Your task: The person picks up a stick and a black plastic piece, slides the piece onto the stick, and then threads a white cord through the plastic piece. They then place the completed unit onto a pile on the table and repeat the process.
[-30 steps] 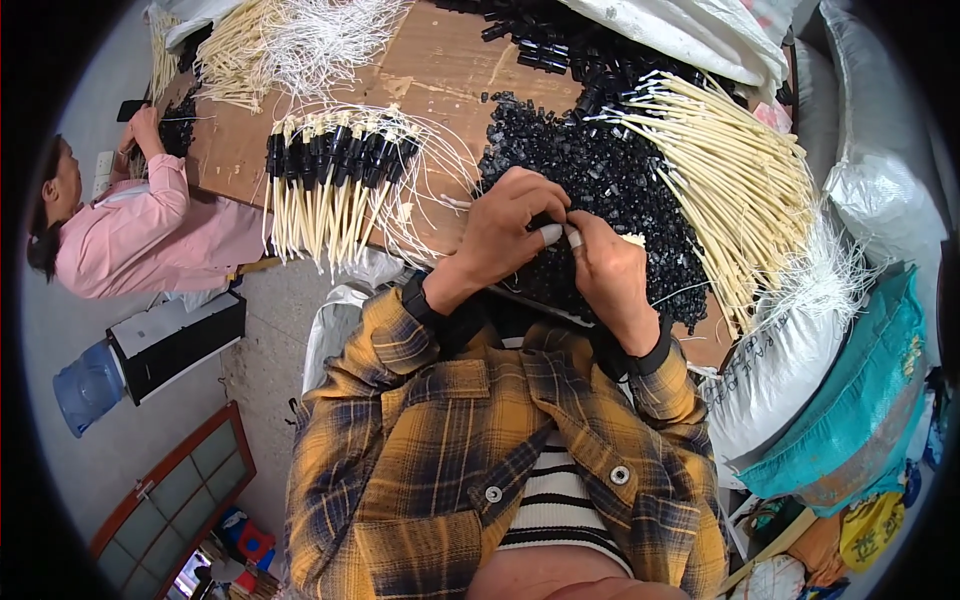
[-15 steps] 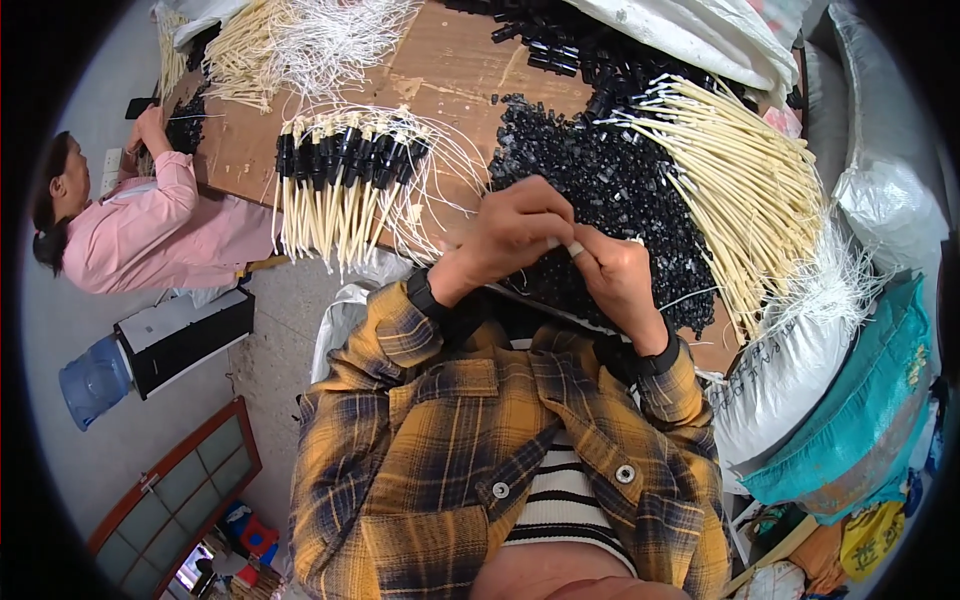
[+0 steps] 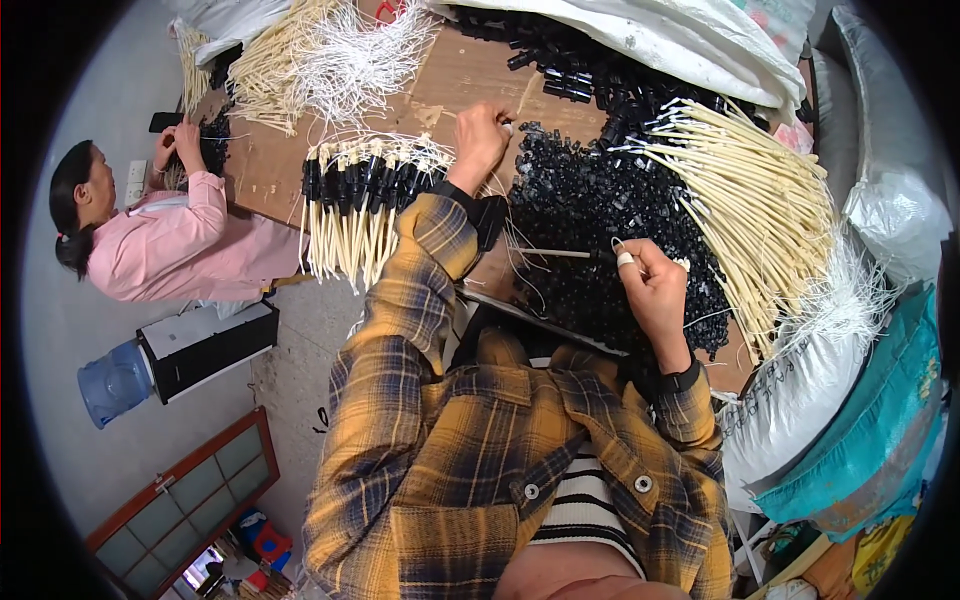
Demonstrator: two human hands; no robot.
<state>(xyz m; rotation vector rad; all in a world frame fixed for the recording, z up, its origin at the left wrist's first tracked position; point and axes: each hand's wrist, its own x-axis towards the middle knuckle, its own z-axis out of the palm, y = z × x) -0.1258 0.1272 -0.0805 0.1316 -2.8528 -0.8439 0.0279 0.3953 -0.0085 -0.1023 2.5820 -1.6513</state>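
My left hand (image 3: 481, 140) reaches out over the brown table (image 3: 450, 80) and pinches a thin white wire near the row of finished cream tubes with black caps (image 3: 355, 205). My right hand (image 3: 652, 285) stays close to my chest and grips one cream tube with a black cap (image 3: 560, 254), held level and pointing left. Beneath both hands lies a heap of small black plastic caps (image 3: 590, 200). A fan of loose cream tubes (image 3: 745, 200) lies to the right of that heap.
Another person in a pink top (image 3: 165, 240) works at the table's left end. White wire bundles (image 3: 350, 50) lie at the back. White sacks (image 3: 640, 35), a teal bag (image 3: 860, 430), a blue water jug (image 3: 115, 380) and a black-and-white box (image 3: 205, 345) surround the table.
My hands were together over the black caps; now the left has stretched forward to the wire on the table while the right stays back holding the capped tube.
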